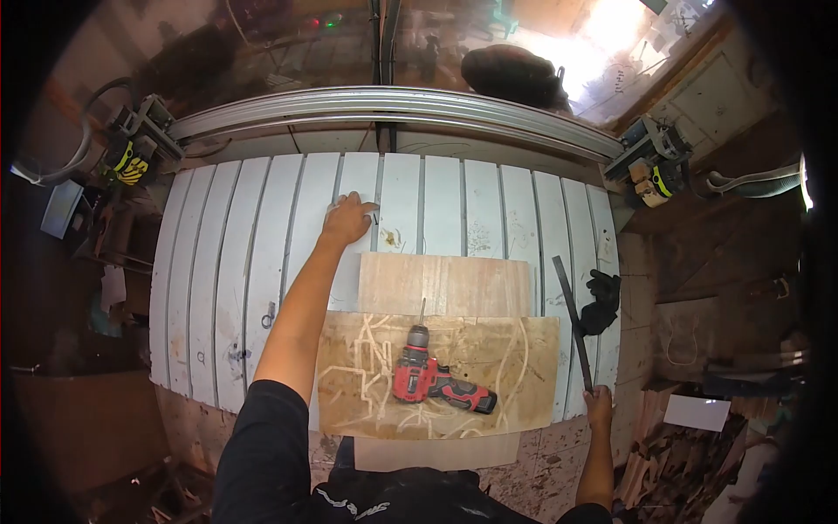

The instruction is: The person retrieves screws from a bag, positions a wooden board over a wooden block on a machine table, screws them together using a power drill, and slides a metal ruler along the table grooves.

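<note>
The red and black drill (414, 381) lies on its side on a brown board (476, 349) marked with pale grooves, its bit (423, 310) pointing away from the person. Beyond the drill, a pale board (445, 281) rests on the slatted white tabletop (269, 236), next to the grooved board's far edge. On the drill's near side, part of another pale board (436, 452) shows between the grooved board and the person's dark shirt (271, 454).

The left hand (349, 218) is beyond the drill and to its left, low over the slats, fingers bent, beside a small dark piece (376, 217); at this distance I cannot tell whether it grips anything. The right hand (598, 407), to the drill's right, is closed round the near end of a dark flat bar (572, 316), which slants away from the person. A black glove (600, 306) lies just right of that bar, farther out than the drill. Well beyond the drill, a metal rail (393, 100) spans the tabletop's far side.
</note>
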`<action>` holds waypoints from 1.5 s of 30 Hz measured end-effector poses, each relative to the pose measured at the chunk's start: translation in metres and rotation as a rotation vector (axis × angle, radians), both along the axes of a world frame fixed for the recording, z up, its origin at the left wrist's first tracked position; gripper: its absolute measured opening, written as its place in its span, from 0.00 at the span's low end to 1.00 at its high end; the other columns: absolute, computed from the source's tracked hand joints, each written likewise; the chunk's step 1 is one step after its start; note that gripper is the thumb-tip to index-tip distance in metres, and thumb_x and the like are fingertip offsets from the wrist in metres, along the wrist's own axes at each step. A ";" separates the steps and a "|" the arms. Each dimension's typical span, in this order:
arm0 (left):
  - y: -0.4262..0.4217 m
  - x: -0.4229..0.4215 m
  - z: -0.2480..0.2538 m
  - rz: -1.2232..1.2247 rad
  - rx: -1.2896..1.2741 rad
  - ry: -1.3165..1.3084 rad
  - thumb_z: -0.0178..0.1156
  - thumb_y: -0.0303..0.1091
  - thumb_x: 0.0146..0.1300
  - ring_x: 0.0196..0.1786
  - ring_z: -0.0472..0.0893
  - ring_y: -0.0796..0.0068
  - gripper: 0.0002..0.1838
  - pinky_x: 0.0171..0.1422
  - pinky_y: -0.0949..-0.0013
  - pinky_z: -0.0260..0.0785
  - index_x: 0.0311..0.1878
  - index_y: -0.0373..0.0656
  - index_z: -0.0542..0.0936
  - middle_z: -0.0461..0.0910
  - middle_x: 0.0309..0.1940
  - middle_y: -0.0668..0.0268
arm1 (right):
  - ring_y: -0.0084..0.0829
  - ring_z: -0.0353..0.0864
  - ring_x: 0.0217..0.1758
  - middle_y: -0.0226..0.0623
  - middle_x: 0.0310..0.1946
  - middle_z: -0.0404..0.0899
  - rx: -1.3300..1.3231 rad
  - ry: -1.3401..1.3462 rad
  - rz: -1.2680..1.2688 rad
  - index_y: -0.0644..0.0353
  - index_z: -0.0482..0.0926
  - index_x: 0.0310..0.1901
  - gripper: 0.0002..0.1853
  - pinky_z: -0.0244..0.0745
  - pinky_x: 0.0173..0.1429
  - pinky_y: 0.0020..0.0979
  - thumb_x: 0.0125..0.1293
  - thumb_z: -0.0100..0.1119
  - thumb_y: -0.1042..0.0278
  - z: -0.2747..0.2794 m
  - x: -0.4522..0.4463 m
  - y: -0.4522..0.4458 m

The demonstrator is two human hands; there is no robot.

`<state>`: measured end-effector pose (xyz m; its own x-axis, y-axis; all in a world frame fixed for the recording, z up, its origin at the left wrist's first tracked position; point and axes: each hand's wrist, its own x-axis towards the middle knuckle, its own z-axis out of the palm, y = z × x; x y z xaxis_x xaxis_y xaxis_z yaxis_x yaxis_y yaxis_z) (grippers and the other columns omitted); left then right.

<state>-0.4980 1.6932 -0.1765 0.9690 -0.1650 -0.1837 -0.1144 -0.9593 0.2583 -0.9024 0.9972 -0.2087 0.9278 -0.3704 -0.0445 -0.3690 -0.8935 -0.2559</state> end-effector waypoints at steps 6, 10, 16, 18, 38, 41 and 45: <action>-0.003 0.012 -0.006 -0.075 0.081 -0.077 0.57 0.39 0.62 0.71 0.64 0.59 0.19 0.72 0.49 0.60 0.56 0.64 0.84 0.70 0.62 0.60 | 0.36 0.75 0.35 0.40 0.31 0.73 0.179 0.285 -0.269 0.66 0.73 0.40 0.16 0.74 0.45 0.37 0.59 0.69 0.66 0.029 -0.006 0.024; -0.004 0.025 -0.021 -0.111 0.110 -0.158 0.57 0.42 0.62 0.75 0.60 0.59 0.17 0.74 0.49 0.58 0.53 0.62 0.86 0.68 0.67 0.59 | 0.36 0.72 0.31 0.38 0.27 0.70 0.118 0.210 -0.123 0.64 0.71 0.39 0.16 0.73 0.43 0.37 0.59 0.69 0.66 0.009 -0.019 0.003; -0.004 0.037 -0.002 -0.112 0.094 0.088 0.64 0.48 0.60 0.78 0.56 0.54 0.15 0.74 0.49 0.60 0.50 0.64 0.87 0.60 0.74 0.59 | 0.41 0.78 0.35 0.42 0.28 0.71 0.198 0.187 -0.166 0.66 0.73 0.46 0.14 0.74 0.44 0.41 0.65 0.63 0.68 0.024 -0.016 0.033; -0.002 0.036 -0.004 -0.135 0.090 0.040 0.67 0.50 0.58 0.77 0.58 0.53 0.15 0.74 0.50 0.63 0.49 0.66 0.87 0.60 0.74 0.59 | 0.42 0.80 0.38 0.42 0.29 0.71 0.142 0.157 -0.114 0.67 0.74 0.50 0.13 0.74 0.45 0.43 0.68 0.60 0.69 0.043 -0.008 0.058; 0.000 0.044 0.003 -0.183 0.120 0.042 0.55 0.42 0.64 0.70 0.66 0.56 0.13 0.69 0.50 0.68 0.42 0.64 0.89 0.68 0.61 0.60 | 0.25 0.77 0.20 0.39 0.32 0.80 1.122 0.681 0.139 0.49 0.42 0.82 0.41 0.76 0.24 0.29 0.68 0.41 0.78 0.281 0.133 0.412; 0.002 0.044 0.006 -0.175 0.103 0.049 0.55 0.42 0.64 0.70 0.66 0.56 0.13 0.69 0.50 0.68 0.43 0.64 0.89 0.68 0.62 0.60 | 0.28 0.78 0.21 0.41 0.33 0.81 0.989 0.735 0.244 0.53 0.41 0.81 0.41 0.78 0.26 0.31 0.67 0.40 0.76 0.283 0.153 0.426; 0.002 0.047 0.009 -0.178 0.095 0.091 0.54 0.43 0.65 0.71 0.65 0.55 0.14 0.70 0.51 0.67 0.46 0.65 0.88 0.67 0.63 0.59 | 0.32 0.81 0.23 0.46 0.35 0.82 0.914 0.784 0.274 0.59 0.41 0.80 0.40 0.80 0.29 0.34 0.67 0.39 0.76 0.298 0.173 0.448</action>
